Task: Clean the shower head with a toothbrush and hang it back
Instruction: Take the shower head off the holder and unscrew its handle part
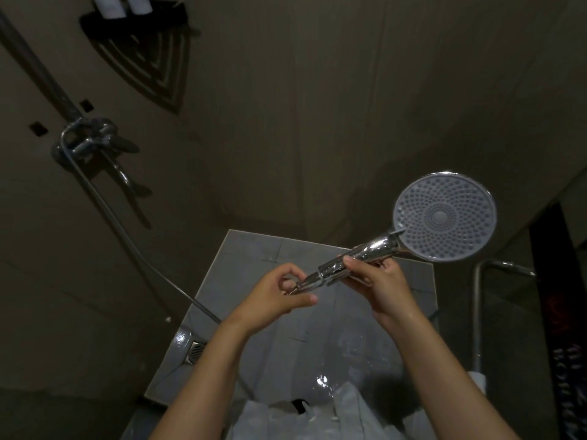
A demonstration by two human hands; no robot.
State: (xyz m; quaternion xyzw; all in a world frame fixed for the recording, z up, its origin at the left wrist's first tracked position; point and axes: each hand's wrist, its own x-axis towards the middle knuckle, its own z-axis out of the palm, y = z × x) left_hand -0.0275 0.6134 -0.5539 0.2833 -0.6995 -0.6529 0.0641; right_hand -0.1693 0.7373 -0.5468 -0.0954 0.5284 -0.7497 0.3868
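A chrome shower head (444, 217) with a round pale spray face full of small nozzles is held up over the wet floor, its face turned toward me. My right hand (381, 284) grips its chrome handle (355, 258) from below. My left hand (276, 293) pinches the hose end at the base of the handle with curled fingers. The metal hose (127, 236) runs from there down and left, then up to the wall mixer (89, 138). No toothbrush is in view.
A vertical shower rail (35, 65) rises from the mixer at the left. A dark corner shelf (143, 52) with white bottles hangs on the wall above. A floor drain (195, 352) lies near my left forearm. A chrome pipe (476, 312) stands at the right, and a white plastic bag (317, 417) lies below.
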